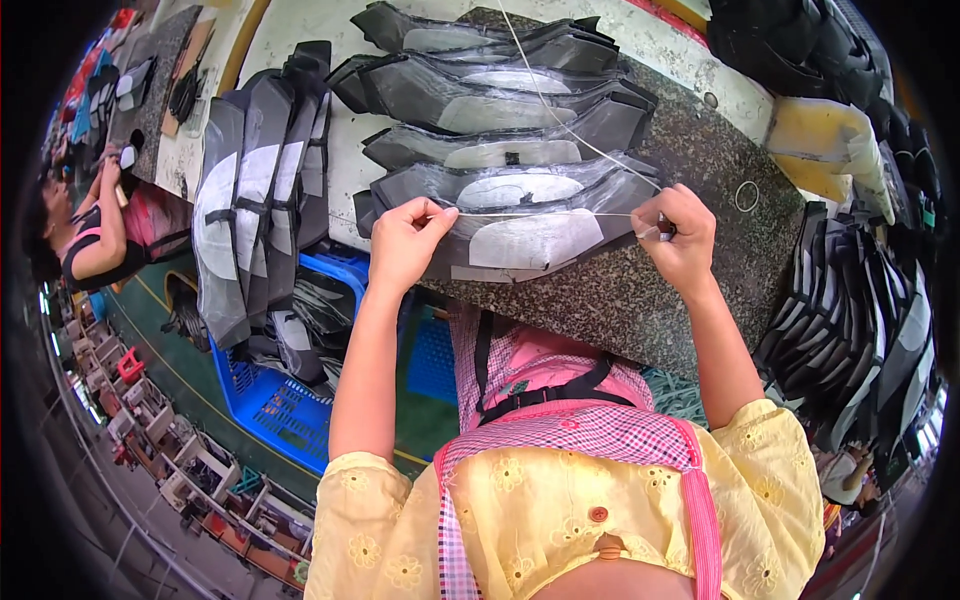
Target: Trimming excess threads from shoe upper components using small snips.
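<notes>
A thin white string [545, 214] is stretched between my two hands, level across the near stack of curved dark-grey pieces [535, 243] with pale patches. My left hand [408, 245] pinches one end of that span between thumb and forefinger, at the stack's left side. At its right side my right hand [680, 240] is closed on the string, fingers curled; a small dark object shows in that fist, too little of it to name. From the right hand the string also runs up to the top edge of the view. More stacks of such grey pieces [500, 105] lie just beyond.
The stacks lie on a speckled stone slab [720, 160] on a pale worktable. More pieces [250, 190] stand upright at left, above a blue plastic chair [285, 415]. Black pieces [850, 320] hang at right beside a yellowish block [825, 150]. Another person [100, 230] works at far left.
</notes>
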`<state>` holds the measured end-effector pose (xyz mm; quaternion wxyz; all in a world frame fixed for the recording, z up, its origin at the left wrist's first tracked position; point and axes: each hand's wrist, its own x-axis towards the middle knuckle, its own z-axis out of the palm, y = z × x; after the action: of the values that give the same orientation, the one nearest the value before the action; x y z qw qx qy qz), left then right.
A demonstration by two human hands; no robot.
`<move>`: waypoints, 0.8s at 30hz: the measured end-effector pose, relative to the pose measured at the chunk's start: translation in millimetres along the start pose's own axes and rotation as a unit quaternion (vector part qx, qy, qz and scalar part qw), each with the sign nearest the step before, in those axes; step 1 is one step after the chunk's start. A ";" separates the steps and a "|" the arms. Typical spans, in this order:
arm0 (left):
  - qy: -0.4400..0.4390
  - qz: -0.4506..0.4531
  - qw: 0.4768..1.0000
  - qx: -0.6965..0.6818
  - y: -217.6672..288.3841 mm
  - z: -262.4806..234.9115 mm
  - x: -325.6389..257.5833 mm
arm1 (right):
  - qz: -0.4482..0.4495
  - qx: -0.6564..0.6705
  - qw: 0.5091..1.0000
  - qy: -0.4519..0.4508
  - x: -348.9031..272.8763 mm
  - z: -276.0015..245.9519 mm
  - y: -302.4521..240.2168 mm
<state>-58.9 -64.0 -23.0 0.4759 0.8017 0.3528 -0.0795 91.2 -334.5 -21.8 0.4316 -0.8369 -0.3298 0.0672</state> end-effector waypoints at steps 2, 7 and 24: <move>-0.004 -0.002 1.000 0.013 0.5 0.5 3.0 | 0.020 -0.005 1.000 -0.008 -0.7 4.5 3.1; 0.034 -0.019 0.992 0.119 4.3 5.7 10.6 | 0.104 0.013 0.994 -0.005 -2.5 25.1 28.0; 0.010 0.438 0.843 0.312 65.4 104.8 -6.4 | 0.090 -0.051 0.994 0.037 9.3 35.1 42.0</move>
<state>0.1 -172.5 -29.8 0.1821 0.9797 -0.0736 0.0394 105.2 -322.2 -74.1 0.3925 -0.8859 -0.2401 0.0583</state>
